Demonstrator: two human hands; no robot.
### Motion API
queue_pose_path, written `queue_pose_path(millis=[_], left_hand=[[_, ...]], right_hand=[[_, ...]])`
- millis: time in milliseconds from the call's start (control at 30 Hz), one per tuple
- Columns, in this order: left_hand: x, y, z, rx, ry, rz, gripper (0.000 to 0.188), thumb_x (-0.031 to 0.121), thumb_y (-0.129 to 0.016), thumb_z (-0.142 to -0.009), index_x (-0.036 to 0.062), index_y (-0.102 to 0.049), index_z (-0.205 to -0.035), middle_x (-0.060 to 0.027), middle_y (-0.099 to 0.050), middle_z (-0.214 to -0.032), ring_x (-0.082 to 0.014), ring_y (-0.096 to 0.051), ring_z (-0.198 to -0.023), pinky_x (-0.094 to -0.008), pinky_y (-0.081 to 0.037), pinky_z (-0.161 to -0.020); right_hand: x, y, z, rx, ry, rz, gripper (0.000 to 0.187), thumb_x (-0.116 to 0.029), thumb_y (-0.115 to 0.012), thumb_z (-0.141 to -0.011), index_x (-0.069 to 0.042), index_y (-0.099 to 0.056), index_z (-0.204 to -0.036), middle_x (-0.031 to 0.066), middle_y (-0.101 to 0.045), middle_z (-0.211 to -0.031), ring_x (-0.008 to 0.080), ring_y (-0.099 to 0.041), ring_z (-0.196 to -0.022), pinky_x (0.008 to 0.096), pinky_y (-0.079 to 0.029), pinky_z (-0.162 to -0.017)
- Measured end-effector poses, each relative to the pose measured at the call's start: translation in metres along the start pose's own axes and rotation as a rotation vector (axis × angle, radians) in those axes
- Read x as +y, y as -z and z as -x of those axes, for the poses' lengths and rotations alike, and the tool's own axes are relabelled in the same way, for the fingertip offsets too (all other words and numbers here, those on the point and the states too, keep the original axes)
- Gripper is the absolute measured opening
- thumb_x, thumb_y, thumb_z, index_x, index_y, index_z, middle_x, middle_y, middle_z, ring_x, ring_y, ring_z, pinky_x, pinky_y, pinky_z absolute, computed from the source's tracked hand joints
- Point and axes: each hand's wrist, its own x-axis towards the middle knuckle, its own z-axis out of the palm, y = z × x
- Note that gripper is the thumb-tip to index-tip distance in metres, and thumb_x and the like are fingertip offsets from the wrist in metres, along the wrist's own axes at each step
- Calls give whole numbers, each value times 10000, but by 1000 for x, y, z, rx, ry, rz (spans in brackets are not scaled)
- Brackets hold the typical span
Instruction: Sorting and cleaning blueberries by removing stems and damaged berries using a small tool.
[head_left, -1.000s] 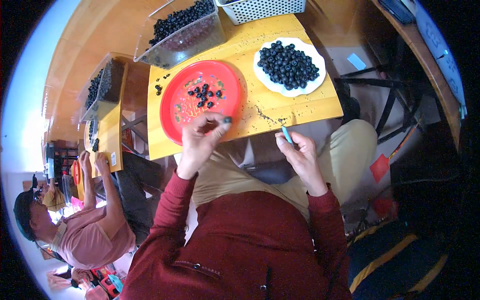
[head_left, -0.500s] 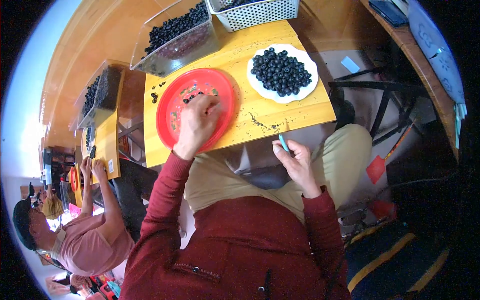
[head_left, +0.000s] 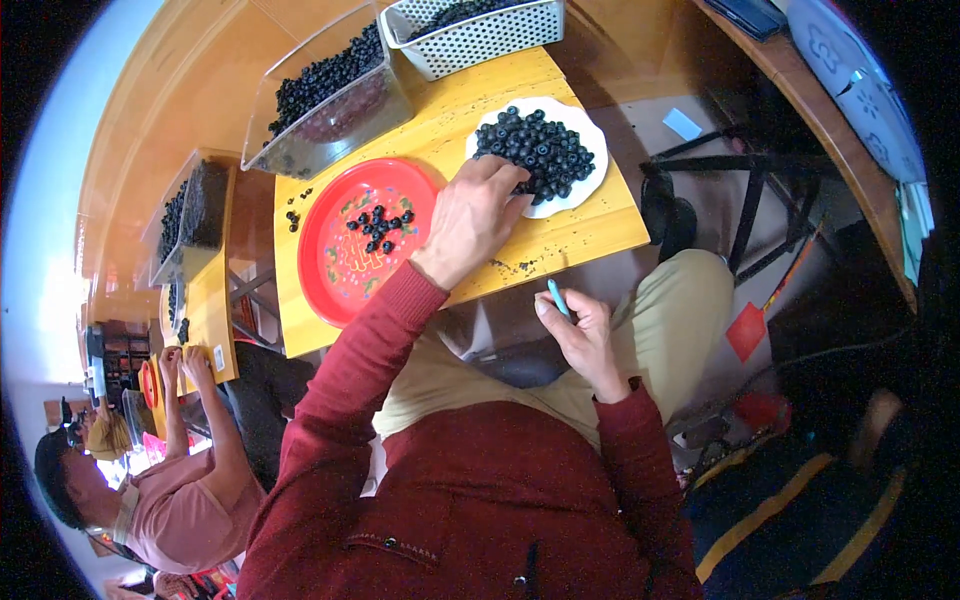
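Observation:
My left hand (head_left: 475, 215) reaches over the near left edge of a scalloped white plate (head_left: 591, 186) heaped with blueberries (head_left: 545, 150). Its fingers are bent together against the pile; whatever lies between the fingertips is hidden. To the left, a red plate (head_left: 318, 285) with a printed pattern holds a small cluster of blueberries (head_left: 378, 228). Just off the table's near edge, my right hand (head_left: 582, 335) closes around a slim tool with a teal handle (head_left: 559, 298). The tool's working tip is too fine to make out.
On the yellow table (head_left: 470, 110), a clear bin (head_left: 350, 115) of blueberries and a white perforated basket (head_left: 485, 45) stand at the back. Dark crumbs (head_left: 520, 266) and stray berries (head_left: 292, 220) lie about. Another person (head_left: 190, 490) works at a table on the left.
My left hand has moved right from the red plate to the white plate, uncovering berries on the red one. My right hand keeps its hold on the tool. The view has shifted slightly.

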Motion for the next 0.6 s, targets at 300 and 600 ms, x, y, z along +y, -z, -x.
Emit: queue_pose_path(millis=[300,600], left_hand=[[-4,-8,-5,-53,-21,-90,184,94,-682,-799,29,-683,-972,-136,-627,-951,-342,-618,-933,-446,-531,-766],[-1,-6,-5,-88,7,-14,161,83,-686,-810,27,-676,-960,-141,-639,-937,-345,-632,-883,-435,-531,-753]], right_hand=[[-5,4,-1,33,27,-17,183,-151,-672,-932,24,-674,-879,-17,-567,-670,39,-457,-658,260,-392,-563],[-2,3,-3,54,18,-48,180,-158,-677,-927,3,-672,-848,-34,-526,-624,35,-428,-620,271,-360,-526]])
